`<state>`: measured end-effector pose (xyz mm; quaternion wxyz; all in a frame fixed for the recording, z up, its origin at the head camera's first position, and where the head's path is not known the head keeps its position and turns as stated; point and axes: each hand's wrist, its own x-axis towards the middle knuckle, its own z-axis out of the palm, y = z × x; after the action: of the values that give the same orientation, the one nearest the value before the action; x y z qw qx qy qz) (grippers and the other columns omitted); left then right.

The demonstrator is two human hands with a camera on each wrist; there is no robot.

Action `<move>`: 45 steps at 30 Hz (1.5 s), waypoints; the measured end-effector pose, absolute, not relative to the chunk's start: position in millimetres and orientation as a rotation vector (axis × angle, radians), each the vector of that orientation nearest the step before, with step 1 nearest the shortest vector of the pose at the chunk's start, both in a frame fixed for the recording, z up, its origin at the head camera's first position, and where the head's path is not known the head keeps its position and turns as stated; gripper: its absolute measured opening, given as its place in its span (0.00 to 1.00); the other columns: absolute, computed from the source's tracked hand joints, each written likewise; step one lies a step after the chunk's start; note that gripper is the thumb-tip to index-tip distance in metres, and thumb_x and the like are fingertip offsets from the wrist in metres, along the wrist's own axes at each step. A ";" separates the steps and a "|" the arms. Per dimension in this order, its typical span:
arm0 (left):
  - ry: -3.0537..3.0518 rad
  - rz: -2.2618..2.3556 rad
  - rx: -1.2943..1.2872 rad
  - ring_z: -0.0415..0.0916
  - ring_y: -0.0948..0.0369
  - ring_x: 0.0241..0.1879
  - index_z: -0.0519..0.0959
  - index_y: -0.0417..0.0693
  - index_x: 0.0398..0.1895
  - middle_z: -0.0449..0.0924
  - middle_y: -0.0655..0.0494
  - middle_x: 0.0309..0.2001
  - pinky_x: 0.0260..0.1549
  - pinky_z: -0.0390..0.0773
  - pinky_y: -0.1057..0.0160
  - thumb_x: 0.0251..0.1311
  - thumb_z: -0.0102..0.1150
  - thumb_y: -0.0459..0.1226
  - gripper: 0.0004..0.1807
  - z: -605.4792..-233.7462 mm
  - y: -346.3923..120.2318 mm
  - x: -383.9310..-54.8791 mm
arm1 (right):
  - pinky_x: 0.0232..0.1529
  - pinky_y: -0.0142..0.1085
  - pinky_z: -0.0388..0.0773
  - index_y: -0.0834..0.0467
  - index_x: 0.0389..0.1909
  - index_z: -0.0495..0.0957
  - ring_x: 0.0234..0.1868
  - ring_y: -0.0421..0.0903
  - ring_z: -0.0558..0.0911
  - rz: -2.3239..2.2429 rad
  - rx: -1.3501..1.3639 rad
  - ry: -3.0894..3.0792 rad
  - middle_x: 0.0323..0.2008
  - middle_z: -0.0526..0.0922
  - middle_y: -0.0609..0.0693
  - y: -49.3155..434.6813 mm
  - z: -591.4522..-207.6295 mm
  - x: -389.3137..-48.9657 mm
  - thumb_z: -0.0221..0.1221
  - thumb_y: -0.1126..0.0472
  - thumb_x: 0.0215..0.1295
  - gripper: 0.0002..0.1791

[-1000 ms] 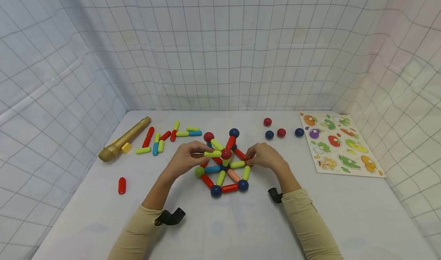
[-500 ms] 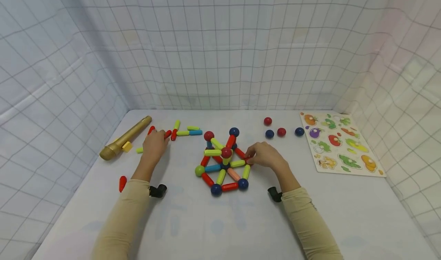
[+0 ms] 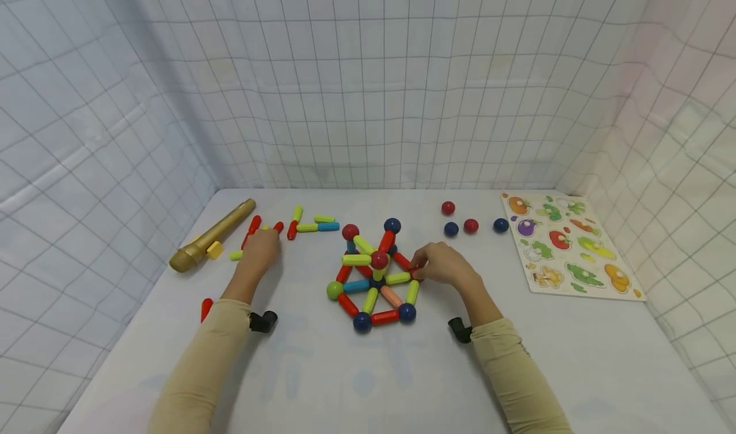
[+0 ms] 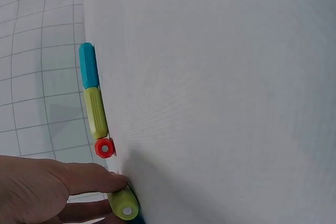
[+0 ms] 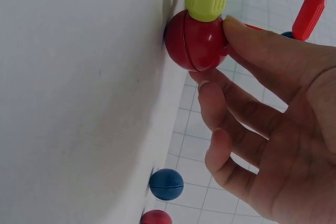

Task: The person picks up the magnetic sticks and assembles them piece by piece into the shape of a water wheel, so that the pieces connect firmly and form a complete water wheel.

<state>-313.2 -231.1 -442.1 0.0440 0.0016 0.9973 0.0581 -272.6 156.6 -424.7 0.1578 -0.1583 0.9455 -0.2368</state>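
A magnetic rod-and-ball structure (image 3: 356, 286) stands mid-table: a wheel-like base with raised balls. A yellow-green rod juts left from its raised red ball (image 3: 379, 260). My right hand (image 3: 444, 264) pinches the red ball (image 5: 197, 40) at the base's right corner between thumb and fingers; a yellow-green rod meets this ball. My left hand (image 3: 261, 250) is among the loose rods at the left. In the left wrist view its fingers pinch a yellow-green rod (image 4: 124, 204) lying low at the table surface, partly covered by the hand.
Loose rods, such as a blue one (image 3: 329, 226), lie at the back left, beside a gold toy microphone (image 3: 213, 236). Several loose balls, among them a blue one (image 3: 501, 225), rest at the back right. A vegetable puzzle board (image 3: 543, 280) lies at the right.
My left hand has let go of the yellow-green rod on the raised red ball and moved left to the loose rods, taking hold of one. My right hand stays at its ball.
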 end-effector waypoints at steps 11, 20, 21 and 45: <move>2.892 0.913 0.190 0.79 0.47 0.49 0.79 0.39 0.51 0.82 0.41 0.48 0.46 0.80 0.51 0.58 0.65 0.36 0.18 -419.6 -211.8 -268.3 | 0.39 0.36 0.76 0.52 0.40 0.86 0.34 0.44 0.77 -0.667 -0.441 2.700 0.34 0.86 0.45 156.4 -427.4 -273.0 0.67 0.58 0.59 0.08; 2.659 1.116 0.427 0.81 0.52 0.49 0.79 0.44 0.48 0.82 0.51 0.46 0.49 0.82 0.53 0.56 0.68 0.36 0.17 -408.8 -165.1 -237.0 | 0.43 0.39 0.77 0.53 0.40 0.86 0.35 0.44 0.77 -0.674 -0.451 2.714 0.32 0.86 0.44 158.3 -427.4 -271.9 0.66 0.58 0.59 0.09; 2.651 1.115 0.438 0.81 0.53 0.49 0.79 0.44 0.47 0.82 0.52 0.46 0.49 0.82 0.53 0.56 0.69 0.36 0.16 -409.4 -162.1 -236.5 | 0.43 0.39 0.77 0.53 0.41 0.86 0.35 0.44 0.77 -0.676 -0.449 2.713 0.32 0.86 0.44 158.6 -427.6 -271.8 0.66 0.58 0.59 0.09; 2.645 1.135 0.283 0.79 0.49 0.51 0.79 0.47 0.50 0.82 0.45 0.52 0.48 0.81 0.53 0.56 0.68 0.40 0.19 -448.6 -149.5 -244.4 | 0.37 0.43 0.80 0.53 0.47 0.83 0.39 0.52 0.82 -0.546 -0.302 2.860 0.47 0.84 0.55 181.6 -415.0 -293.3 0.63 0.58 0.61 0.13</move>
<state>-244.4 -149.5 -448.6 0.1244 0.0970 0.9074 0.3895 -293.3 181.6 -415.0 0.1069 -0.1026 0.9715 -0.1853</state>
